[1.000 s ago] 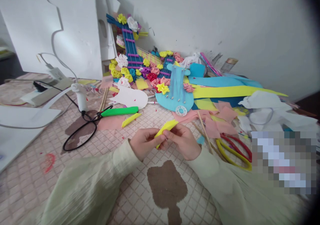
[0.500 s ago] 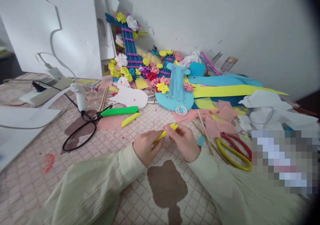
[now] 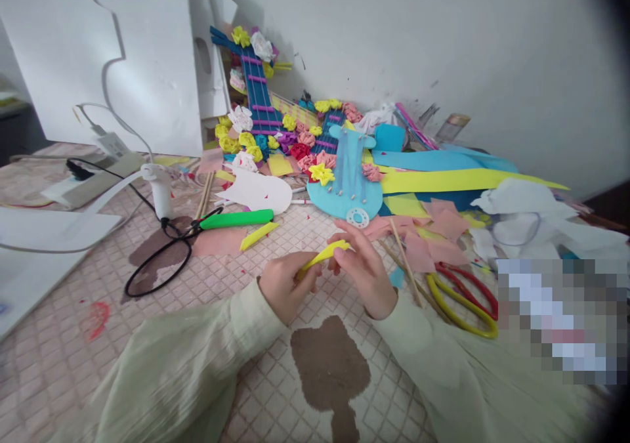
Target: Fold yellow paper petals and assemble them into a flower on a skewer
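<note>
A narrow folded strip of yellow crepe paper [image 3: 325, 254] stretches between my hands above the table. My left hand [image 3: 285, 282] pinches its lower left end between thumb and fingers. At the upper right end, my right hand [image 3: 365, 275] holds it with the thumb, while the index finger is lifted and extended. Another yellow folded strip [image 3: 260, 235] lies just beyond, beside green-handled scissors [image 3: 236, 218]. Behind my right hand sits a light-blue guitar-shaped craft piece [image 3: 350, 187] with a yellow flower and a white ring on it.
Paper-flowered dark-blue craft guitars [image 3: 260, 98] lean at the back. On the left stand a white glue gun [image 3: 160, 190] with its cable and a white board [image 3: 108, 56]. Red-and-yellow-handled scissors [image 3: 460, 302], wooden sticks [image 3: 403, 259] and pink paper pieces [image 3: 436, 236] lie at the right.
The right index finger has lifted off the yellow paper and straightened. The paper now looks flatter and smoother at its right end. The left hand keeps its pinch.
</note>
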A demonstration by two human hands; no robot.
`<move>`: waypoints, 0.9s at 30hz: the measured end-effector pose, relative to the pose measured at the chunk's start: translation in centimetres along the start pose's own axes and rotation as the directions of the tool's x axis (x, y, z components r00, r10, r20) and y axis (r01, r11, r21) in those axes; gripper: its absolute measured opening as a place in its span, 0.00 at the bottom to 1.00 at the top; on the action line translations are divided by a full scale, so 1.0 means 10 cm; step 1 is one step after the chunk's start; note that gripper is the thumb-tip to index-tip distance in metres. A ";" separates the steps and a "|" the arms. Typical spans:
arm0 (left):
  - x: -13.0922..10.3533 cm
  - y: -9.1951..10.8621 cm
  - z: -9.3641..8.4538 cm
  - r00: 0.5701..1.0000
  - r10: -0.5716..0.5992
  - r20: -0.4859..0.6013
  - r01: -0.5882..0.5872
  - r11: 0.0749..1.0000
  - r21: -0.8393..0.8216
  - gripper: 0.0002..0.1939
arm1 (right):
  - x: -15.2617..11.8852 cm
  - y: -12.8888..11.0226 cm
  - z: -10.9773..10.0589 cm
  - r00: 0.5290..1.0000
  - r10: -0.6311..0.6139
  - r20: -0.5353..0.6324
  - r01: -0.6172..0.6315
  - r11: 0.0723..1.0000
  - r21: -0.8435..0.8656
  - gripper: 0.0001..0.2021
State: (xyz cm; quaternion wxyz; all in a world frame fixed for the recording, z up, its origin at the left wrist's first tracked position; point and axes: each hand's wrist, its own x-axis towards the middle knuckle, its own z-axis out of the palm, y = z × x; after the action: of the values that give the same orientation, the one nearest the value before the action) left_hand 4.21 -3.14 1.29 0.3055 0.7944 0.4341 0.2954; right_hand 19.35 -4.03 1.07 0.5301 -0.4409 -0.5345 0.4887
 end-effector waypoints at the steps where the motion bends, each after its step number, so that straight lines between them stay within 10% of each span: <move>1: 0.00 0.01 -0.01 1.000 -0.015 0.014 0.015 1.000 -0.015 0.10 | -0.01 0.00 -0.01 0.999 -0.042 0.011 0.042 0.999 -0.023 0.19; 18: 0.00 0.00 -0.01 0.999 0.030 0.012 -0.030 1.000 0.001 0.11 | -0.06 0.02 0.01 0.993 -0.090 0.077 0.107 0.963 -0.247 0.09; 27: 0.00 0.05 -0.02 0.995 -0.085 0.052 0.096 0.948 -0.302 0.12 | 0.02 0.04 0.00 0.986 0.087 0.140 -0.099 0.991 0.084 0.08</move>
State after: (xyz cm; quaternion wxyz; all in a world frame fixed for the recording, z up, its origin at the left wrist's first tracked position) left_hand 4.30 -3.34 1.82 0.4457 0.7225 0.4135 0.3292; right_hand 19.37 -3.75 0.72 0.4884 -0.4064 -0.5255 0.5659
